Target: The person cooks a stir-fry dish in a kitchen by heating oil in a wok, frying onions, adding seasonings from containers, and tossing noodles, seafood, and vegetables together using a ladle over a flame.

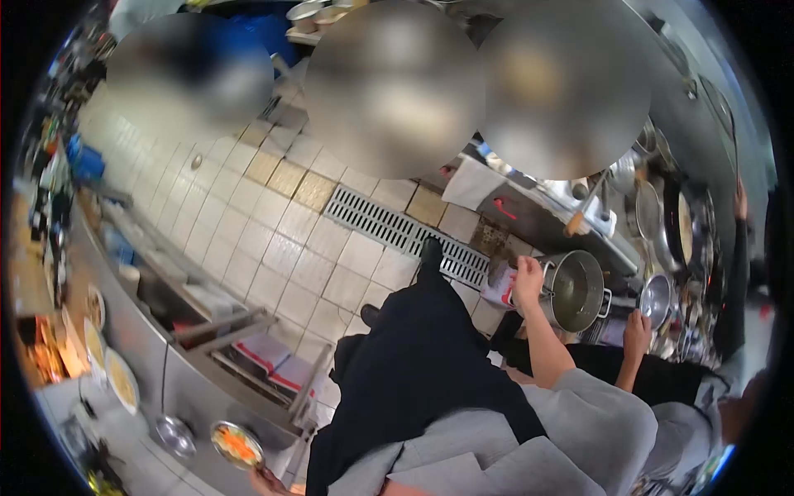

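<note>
At the bottom left, my left hand (269, 481) grips the rim of a metal bowl (237, 445) holding orange and pale food pieces. Only part of this hand shows, at the bowl's edge. My right hand (528, 283) is raised in front of me, its fingers curled and nothing visible in them. Just past it stands a large metal pot (576, 289) with side handles and greenish-brown liquid inside. The hand overlaps the pot's near handle in the picture; I cannot tell whether they touch.
Left, a steel counter (198, 380) bears an empty metal bowl (175, 436) and an oval plate (121, 380) of food. A floor drain grate (405, 236) crosses the tiles. A co-worker's hand (637, 332) is beside a metal bowl (655, 299) at right. Blurred patches cover the far side.
</note>
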`<state>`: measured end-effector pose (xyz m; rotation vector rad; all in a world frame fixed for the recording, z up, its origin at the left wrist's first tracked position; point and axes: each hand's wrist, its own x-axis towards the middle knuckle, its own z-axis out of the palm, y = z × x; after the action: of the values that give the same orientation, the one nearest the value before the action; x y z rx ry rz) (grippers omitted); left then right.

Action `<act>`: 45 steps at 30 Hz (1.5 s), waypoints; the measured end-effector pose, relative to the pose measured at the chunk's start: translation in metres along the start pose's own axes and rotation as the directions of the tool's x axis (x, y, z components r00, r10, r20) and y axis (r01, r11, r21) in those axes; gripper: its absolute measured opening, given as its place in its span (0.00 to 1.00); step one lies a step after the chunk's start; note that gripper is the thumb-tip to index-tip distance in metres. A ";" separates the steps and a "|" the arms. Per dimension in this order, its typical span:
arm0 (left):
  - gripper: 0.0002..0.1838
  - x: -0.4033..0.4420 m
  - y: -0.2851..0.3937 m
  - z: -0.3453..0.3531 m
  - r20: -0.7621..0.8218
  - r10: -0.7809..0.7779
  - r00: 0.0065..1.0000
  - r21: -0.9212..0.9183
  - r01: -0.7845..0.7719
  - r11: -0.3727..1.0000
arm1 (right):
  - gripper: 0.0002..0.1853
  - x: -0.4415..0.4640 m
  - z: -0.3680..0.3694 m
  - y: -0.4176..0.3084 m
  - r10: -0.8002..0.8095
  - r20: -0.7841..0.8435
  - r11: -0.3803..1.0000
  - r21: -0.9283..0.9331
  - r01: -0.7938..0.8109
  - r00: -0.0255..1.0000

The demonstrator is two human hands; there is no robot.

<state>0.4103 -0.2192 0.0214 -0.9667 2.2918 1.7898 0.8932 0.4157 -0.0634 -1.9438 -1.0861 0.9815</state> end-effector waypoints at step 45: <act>0.04 -0.550 0.113 0.865 0.924 -0.142 -0.355 0.076 -0.192 0.978 | 0.27 0.162 -0.023 -0.226 -0.220 -0.037 0.952 0.210 0.222 0.975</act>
<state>0.5221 0.8046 0.0781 0.7366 1.0247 1.1573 0.8895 0.6471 0.0920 -1.6163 -1.1154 0.9192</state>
